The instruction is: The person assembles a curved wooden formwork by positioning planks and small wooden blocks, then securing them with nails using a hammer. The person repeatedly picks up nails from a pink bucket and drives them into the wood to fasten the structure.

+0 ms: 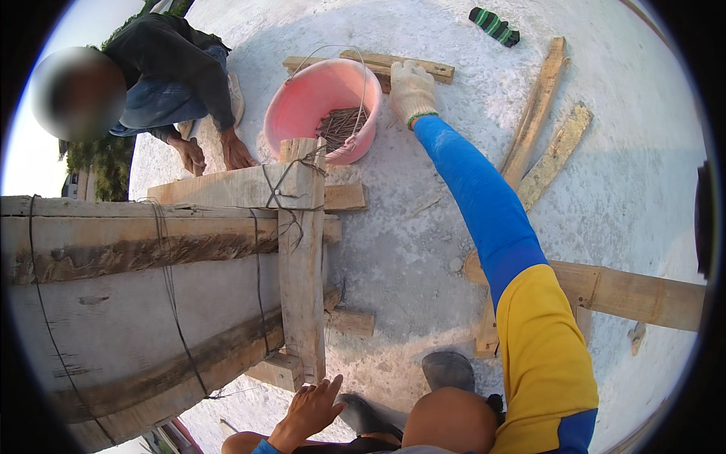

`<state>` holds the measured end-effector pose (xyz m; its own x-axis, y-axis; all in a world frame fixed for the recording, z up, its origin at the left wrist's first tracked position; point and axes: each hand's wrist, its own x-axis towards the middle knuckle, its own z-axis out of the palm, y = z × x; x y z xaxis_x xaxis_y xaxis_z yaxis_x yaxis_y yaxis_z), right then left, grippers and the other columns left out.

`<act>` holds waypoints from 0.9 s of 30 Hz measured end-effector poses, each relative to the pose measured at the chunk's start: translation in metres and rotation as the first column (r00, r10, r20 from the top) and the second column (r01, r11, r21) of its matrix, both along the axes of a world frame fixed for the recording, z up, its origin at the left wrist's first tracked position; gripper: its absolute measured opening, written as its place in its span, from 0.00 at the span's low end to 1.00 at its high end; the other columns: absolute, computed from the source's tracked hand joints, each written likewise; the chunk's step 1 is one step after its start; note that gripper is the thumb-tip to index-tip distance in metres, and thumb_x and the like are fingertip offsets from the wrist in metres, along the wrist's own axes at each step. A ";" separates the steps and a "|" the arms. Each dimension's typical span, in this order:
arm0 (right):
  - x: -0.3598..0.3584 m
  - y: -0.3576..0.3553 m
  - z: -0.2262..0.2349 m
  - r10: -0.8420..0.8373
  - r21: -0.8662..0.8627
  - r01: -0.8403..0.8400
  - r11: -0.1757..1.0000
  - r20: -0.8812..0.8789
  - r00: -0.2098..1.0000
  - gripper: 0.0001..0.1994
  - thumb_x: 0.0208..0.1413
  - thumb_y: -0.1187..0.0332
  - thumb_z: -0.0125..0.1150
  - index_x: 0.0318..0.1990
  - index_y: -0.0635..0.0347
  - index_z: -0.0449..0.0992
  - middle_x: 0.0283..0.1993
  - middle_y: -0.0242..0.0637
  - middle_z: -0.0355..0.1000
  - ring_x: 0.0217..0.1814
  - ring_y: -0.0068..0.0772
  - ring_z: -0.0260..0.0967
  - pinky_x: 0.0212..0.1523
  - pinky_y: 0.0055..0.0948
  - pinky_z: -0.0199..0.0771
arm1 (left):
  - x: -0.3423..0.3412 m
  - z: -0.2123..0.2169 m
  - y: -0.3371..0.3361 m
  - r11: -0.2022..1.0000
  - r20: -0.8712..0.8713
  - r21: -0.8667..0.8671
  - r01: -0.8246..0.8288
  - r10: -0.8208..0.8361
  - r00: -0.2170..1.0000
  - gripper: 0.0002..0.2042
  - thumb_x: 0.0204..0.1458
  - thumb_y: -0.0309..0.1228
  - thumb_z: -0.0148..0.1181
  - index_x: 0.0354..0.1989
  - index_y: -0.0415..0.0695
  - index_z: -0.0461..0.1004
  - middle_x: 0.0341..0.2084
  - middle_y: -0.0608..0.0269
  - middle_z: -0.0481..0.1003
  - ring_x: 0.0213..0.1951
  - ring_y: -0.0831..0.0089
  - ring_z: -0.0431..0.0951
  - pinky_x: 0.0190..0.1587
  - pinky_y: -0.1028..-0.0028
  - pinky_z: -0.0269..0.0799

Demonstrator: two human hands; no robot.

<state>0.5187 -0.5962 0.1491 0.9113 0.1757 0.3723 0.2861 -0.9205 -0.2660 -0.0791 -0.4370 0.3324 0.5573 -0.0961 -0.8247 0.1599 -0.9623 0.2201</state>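
Observation:
My right hand (414, 92), in a pale knit glove, reaches far forward beside the pink bucket (283, 113). Its fingers are curled over a short piece of wood (437, 70) on the ground, and the fingertips are hidden. Nails (342, 127) lie in the bucket, whose wire handle stands up. Bare and holding nothing, my left hand (311, 412) has its fingers apart near the lower end of an upright timber (302, 303). That timber belongs to a formwork of boards (136, 234) bound with dark wire (281, 189).
Another person (170, 72) crouches at the far left, hands by the formwork's end. Loose planks (537, 106) and a rough board (558, 155) lie at the right. A bamboo pole (643, 295) extends beneath my right arm. A striped green-and-black cloth item (494, 26) lies at the back.

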 end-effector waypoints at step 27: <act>-0.093 -0.010 0.086 0.761 -0.375 -0.703 0.605 0.012 0.649 0.14 0.71 0.59 0.53 0.40 0.44 0.87 0.36 0.33 0.82 0.43 0.41 0.79 0.59 0.43 0.72 | -0.023 0.012 0.001 0.998 0.115 -0.006 0.069 -0.067 0.991 0.33 0.63 0.40 0.65 0.73 0.40 0.62 0.57 0.36 0.76 0.56 0.42 0.80 0.63 0.52 0.70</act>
<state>0.4252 -0.6059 0.2353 0.3590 0.8872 0.2899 0.9101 -0.4016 0.1019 -0.1023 -0.4356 0.3443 0.6402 -0.1445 -0.7545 0.0673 -0.9678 0.2425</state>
